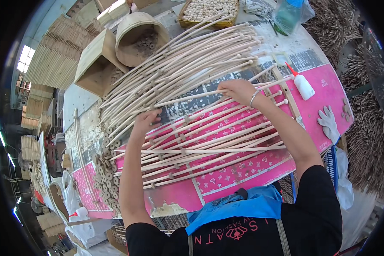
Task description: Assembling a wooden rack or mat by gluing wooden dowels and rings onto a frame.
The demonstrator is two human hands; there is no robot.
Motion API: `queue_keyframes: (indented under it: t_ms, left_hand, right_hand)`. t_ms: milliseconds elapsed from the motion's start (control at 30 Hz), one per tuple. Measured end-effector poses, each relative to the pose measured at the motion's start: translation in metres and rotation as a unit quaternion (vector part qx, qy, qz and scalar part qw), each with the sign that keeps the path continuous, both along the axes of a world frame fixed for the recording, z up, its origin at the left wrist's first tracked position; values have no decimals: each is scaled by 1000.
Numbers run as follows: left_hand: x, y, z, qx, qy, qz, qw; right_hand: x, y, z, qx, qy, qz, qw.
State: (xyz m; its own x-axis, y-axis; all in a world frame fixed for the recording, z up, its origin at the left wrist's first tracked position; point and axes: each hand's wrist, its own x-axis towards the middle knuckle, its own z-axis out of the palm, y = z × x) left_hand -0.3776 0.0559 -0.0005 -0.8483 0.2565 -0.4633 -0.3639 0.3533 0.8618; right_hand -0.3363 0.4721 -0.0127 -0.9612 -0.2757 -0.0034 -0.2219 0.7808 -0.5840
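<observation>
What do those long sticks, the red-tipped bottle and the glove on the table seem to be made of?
Long sticks: probably bare wood; pale tan and matt, with no obvious varnish shine.
Bottle: likely plastic; smooth white body, bright red tip.
Glove: seemingly cloth, perhaps knitted; dull, whitish and limp, though the fibre can't be told.

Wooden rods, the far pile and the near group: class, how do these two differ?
The far pile is crowded and overlapping; the near group is more spread out, with gaps showing. The far pile lies mostly over worn tabletop, the near group over pink cover. Both contain pale rods with round knobs.
</observation>
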Motion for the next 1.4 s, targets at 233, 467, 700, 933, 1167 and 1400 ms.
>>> queue_keyframes:
  t_ms: [233, 467, 700, 933, 1167, 1400]
  left_hand:
    - [-10, -6, 15, -103, 119, -9, 987]
    - [3, -62, 11, -207, 255, -80, 941]
    - [33, -83, -2, -265, 288, -95, 915]
    - [58, -73, 3, -324, 380, -139, 855]
    - [63, -72, 10, -261, 323, -87, 906]
    - [61, -99, 15, -327, 404, -59, 852]
  right_hand:
    - [-10, 24, 0, 104, 212, -27, 971]
    - [-21, -3, -13, 107, 25, 14, 994]
    - [-31, -9, -4, 14, -61, 129, 990]
    - [-10, 31, 8, -2, -147, 125, 981]
    - [-3, 19, 2, 152, 25, 146, 977]
    - [6, -13, 47, 64, 7, 153, 986]
